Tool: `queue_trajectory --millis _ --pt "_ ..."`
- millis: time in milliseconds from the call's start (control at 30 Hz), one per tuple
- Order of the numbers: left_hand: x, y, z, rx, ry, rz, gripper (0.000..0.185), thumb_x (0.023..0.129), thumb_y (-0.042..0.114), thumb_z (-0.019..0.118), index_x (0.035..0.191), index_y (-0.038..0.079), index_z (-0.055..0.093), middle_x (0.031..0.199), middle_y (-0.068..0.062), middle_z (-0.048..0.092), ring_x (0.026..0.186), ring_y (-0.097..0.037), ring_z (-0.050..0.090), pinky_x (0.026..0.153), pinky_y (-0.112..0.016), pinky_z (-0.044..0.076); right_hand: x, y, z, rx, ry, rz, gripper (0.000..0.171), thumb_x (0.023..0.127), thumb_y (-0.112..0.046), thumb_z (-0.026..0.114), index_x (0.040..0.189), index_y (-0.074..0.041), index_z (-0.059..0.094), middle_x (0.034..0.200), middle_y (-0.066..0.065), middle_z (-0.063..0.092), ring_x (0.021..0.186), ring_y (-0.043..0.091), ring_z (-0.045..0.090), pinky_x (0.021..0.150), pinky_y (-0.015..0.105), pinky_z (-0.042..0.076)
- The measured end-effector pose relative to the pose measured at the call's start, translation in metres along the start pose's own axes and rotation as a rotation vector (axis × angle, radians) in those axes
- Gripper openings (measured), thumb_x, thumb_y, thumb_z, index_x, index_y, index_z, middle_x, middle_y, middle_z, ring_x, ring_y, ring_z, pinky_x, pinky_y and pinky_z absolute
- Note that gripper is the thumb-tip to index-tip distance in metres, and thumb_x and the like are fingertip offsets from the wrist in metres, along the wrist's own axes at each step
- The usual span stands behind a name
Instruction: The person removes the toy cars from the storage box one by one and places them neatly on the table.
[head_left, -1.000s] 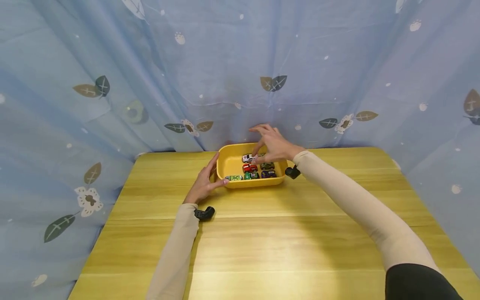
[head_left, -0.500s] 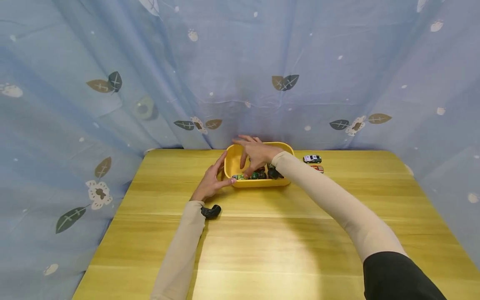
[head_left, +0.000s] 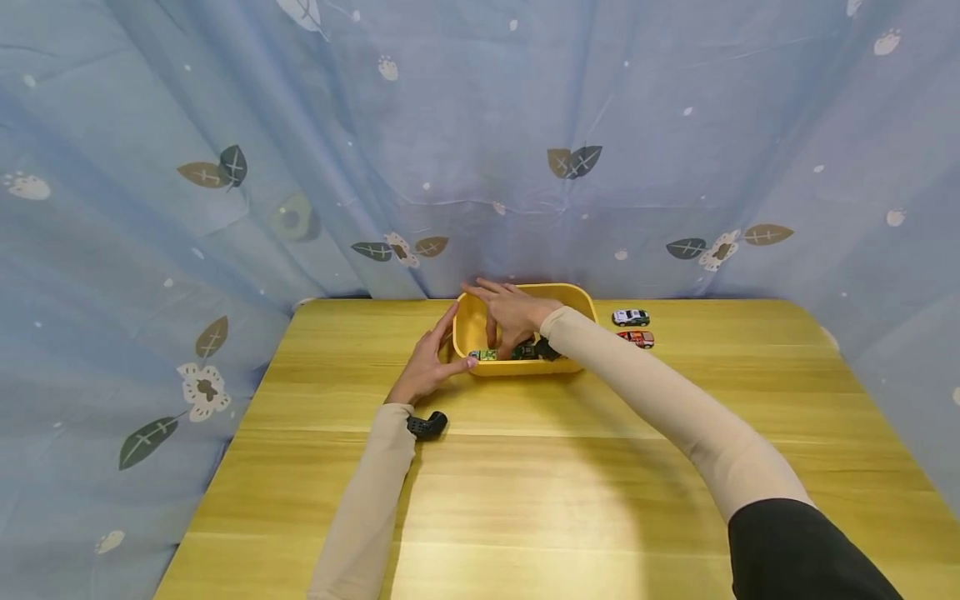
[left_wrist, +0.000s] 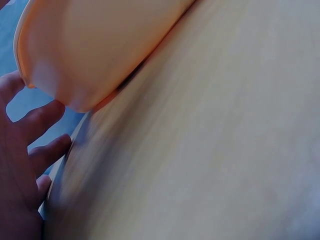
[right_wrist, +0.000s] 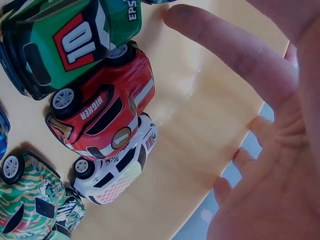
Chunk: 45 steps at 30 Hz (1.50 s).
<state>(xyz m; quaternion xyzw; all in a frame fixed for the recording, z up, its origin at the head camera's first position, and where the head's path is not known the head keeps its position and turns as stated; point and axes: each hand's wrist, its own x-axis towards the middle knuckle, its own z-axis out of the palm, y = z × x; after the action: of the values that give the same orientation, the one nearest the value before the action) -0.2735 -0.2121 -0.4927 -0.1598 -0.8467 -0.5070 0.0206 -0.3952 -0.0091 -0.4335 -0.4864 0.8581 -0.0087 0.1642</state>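
The toy cars (right_wrist: 100,110) lie packed side by side in the yellow tray (head_left: 468,329) at the surface's (head_left: 525,467) far edge. The right hand (head_left: 510,312), fingers spread and holding nothing, hangs directly over them; the left hand (head_left: 431,362) presses flat against the tray's left wall.

We read "10" in white on a red patch on the green toy car (right_wrist: 65,45), "HIGHER" in white on the red toy car (right_wrist: 102,112), partial white letters "ERS" near the green car's edge, other lettering too small.
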Motion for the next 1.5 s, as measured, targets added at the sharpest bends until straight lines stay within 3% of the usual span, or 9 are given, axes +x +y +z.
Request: queue_trajectory --millis 167,267,433,633,867,1000,1100,1333,1500 --pt "0.006 -0.031 0.007 0.001 0.028 0.011 0.103 0.093 0.017 0.080 0.172 0.012 0.013 0.174 -0.024 0.023 0.155 -0.045 0.038 0.131 -0.059 0.026 0.001 -0.002 0.000 -0.014 -0.007 0.008 0.017 0.079 -0.041 0.095 0.090 -0.031 0.086 0.181 0.004 -0.005 0.167 0.035 -0.007 0.133 0.065 0.012" --pt "0.008 -0.038 0.008 0.009 0.046 0.001 0.104 0.093 0.022 0.081 0.173 0.022 0.014 0.176 -0.016 0.025 0.155 -0.040 0.039 0.131 -0.060 0.025 0.002 -0.004 -0.001 -0.017 0.000 0.009 0.017 0.079 -0.040 0.095 0.089 -0.030 0.086 0.181 0.005 -0.004 0.167 0.035 -0.006 0.133 0.065 0.012" --pt "0.008 -0.041 0.009 0.000 0.046 0.003 0.105 0.093 0.025 0.082 0.173 0.027 0.015 0.176 -0.013 0.027 0.157 -0.036 0.039 0.131 -0.060 0.026 0.003 -0.005 0.000 -0.040 -0.002 0.013 0.018 0.079 -0.041 0.095 0.089 -0.029 0.086 0.181 0.005 -0.004 0.167 0.036 -0.005 0.134 0.063 0.013" --pt "0.008 -0.042 0.009 0.006 0.036 0.008 0.104 0.094 0.017 0.080 0.173 0.018 0.012 0.175 -0.021 0.024 0.156 -0.042 0.037 0.131 -0.062 0.024 0.005 -0.004 0.001 -0.049 -0.008 0.024 0.021 0.079 -0.043 0.095 0.090 -0.028 0.086 0.181 0.004 -0.005 0.167 0.037 -0.004 0.135 0.062 0.011" --pt "0.008 -0.039 0.009 0.029 0.029 -0.033 0.103 0.095 0.016 0.079 0.173 0.018 0.012 0.176 -0.015 0.024 0.157 -0.039 0.036 0.134 -0.064 0.004 0.006 -0.008 0.002 -0.076 -0.001 0.032 0.019 0.078 -0.042 0.096 0.085 -0.028 0.085 0.181 0.006 -0.003 0.167 0.038 -0.002 0.134 0.062 0.013" --pt "0.005 -0.037 0.009 0.027 0.043 -0.021 0.104 0.094 0.028 0.081 0.173 0.028 0.014 0.176 -0.010 0.027 0.156 -0.035 0.040 0.134 -0.062 0.011 0.007 -0.007 0.002 -0.087 0.004 0.011 0.020 0.077 -0.041 0.096 0.085 -0.027 0.085 0.181 0.008 -0.002 0.166 0.040 -0.001 0.134 0.061 0.015" --pt "0.004 -0.029 0.006 0.017 0.035 -0.017 0.105 0.093 0.033 0.082 0.173 0.025 0.015 0.175 -0.015 0.029 0.155 -0.037 0.041 0.133 -0.062 0.019 0.006 -0.002 0.002 -0.052 0.016 -0.016 0.022 0.077 -0.041 0.096 0.088 -0.026 0.086 0.181 0.008 -0.003 0.166 0.040 -0.001 0.134 0.061 0.015" --pt "0.006 -0.038 0.006 0.041 0.034 -0.001 0.107 0.091 0.036 0.083 0.173 0.025 0.015 0.173 -0.017 0.031 0.154 -0.036 0.044 0.133 -0.059 0.020 0.004 0.008 0.001 0.027 0.065 -0.061 0.023 0.080 -0.038 0.095 0.093 -0.020 0.087 0.181 0.008 0.007 0.166 0.037 0.001 0.130 0.070 0.017" --pt "0.004 -0.038 0.006 0.037 0.035 -0.014 0.110 0.090 0.048 0.083 0.173 0.026 0.015 0.174 -0.012 0.030 0.156 -0.034 0.041 0.133 -0.061 0.021 0.002 0.010 -0.003 0.026 0.122 -0.071 0.022 0.084 -0.032 0.092 0.098 -0.016 0.087 0.178 0.010 0.020 0.167 0.036 -0.001 0.132 0.064 0.013"
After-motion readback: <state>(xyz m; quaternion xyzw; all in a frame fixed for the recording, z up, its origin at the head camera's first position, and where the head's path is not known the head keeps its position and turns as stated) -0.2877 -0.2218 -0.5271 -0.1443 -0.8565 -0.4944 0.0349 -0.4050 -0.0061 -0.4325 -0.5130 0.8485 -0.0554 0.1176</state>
